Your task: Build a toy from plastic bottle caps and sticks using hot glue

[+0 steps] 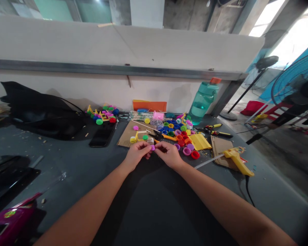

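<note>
Left hand and right hand both pinched a small purple piece, fingertips closed on it, near the cardboard sheet. Colourful bottle caps lay beyond, rightward; yellow glue gun farther right.

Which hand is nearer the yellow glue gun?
Right. The right hand, at the small purple piece, lies left of the glue gun; the left hand, on that piece's other side, is farther left.
</note>
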Available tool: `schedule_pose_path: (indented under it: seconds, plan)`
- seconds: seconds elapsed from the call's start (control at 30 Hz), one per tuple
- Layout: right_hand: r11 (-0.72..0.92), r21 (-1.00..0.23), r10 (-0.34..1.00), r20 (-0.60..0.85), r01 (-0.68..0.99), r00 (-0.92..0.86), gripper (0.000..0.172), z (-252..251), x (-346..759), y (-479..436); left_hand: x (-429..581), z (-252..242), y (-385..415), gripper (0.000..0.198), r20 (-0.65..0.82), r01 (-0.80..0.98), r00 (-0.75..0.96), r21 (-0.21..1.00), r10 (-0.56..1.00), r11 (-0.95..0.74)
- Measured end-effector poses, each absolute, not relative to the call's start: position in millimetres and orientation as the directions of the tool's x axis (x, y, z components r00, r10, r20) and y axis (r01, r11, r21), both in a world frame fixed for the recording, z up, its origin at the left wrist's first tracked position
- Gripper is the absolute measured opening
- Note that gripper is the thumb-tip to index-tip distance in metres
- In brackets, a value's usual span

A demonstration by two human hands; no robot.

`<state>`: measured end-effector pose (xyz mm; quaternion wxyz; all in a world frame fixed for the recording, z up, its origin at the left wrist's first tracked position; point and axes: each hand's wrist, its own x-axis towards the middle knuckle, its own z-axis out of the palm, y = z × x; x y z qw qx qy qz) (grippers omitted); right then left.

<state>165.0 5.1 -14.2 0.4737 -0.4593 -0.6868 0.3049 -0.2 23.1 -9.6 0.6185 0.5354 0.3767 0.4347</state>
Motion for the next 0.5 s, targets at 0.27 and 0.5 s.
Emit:
schedule_pose_path:
  seconds: [0.27,0.5]
  plan:
    - [0.461,-0.819,0.887,0.436,0.341,-0.151,0.022,-14.7,165.9,4.5,-0.7,-6.9,23.1,0.021,-0.020,-0.141,0.380,0.987,0.925,0.079]
    - [0.550,-0.735,0.835,0.498,0.397,-0.234,0.026,-9.5,167.9,1.3,-1.0,-7.3,22.7,0.021,0.013,-0.137,0.397,0.990,0.918,0.045]
